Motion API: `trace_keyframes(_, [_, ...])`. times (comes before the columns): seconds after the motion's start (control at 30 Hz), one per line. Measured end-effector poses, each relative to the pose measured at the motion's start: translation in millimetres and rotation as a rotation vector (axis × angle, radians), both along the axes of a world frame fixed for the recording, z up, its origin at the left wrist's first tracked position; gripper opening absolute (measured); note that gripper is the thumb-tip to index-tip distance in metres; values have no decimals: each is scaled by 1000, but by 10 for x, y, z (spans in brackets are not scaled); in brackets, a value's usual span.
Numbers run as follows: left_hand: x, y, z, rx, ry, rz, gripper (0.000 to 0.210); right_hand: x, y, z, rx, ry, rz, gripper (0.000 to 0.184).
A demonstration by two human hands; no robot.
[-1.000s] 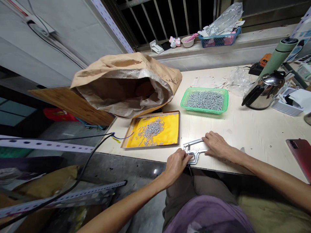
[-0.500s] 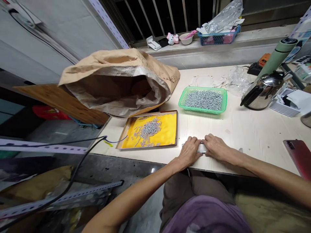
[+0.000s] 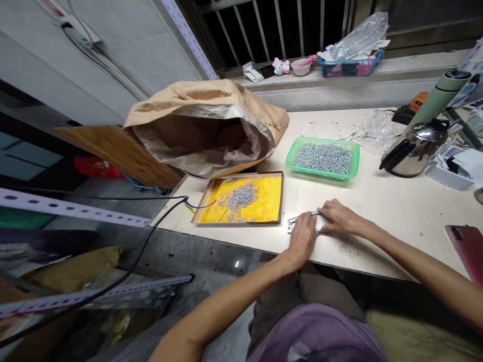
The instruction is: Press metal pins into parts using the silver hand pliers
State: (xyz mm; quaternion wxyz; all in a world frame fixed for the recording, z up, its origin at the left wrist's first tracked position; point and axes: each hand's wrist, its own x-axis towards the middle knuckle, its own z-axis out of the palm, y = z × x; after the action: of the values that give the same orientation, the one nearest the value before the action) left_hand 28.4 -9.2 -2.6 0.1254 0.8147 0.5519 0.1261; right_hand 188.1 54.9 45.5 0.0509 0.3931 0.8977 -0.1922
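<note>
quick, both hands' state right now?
Left hand: closed around the middle of the metal frame, fingers curled over it.
Right hand: closed, fingers and thumb gripping the frame's right end.

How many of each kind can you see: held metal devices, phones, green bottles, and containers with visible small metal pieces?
Held metal device: 1
Phone: 1
Green bottle: 1
Containers with small metal pieces: 2 (green basket, yellow-lined tray)
Total: 5

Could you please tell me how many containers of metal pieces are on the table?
2: the yellow-lined tray before the brown sack, and the green basket right of that tray. The sack's dark inside could hide more.
</note>
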Motion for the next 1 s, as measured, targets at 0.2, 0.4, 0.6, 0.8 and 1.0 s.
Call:
trace_keyframes(0.2, [181, -465, -264, 146, -125, -165, 38, 97, 333, -59, 57, 33, -102, 17])
trace_keyframes(0.4, [229, -461, -229, 124, -181, -148, 46, -247, 224, 26, 222, -51, -39, 16])
trace_keyframes(0.6, [109, -613, -363, 180, -217, -318, 42, -804, -181, -125, 237, 28, 419, 12])
trace_keyframes(0.8, [-597, -611, -149, 320, -206, -263, 22, -896, -165, -273, 290, 299, 425, 7])
trace_keyframes(1.0, [-1356, 349, 358, 383, -9, 406, 21, -596, 362, 160, 534, 650, -61, 12])
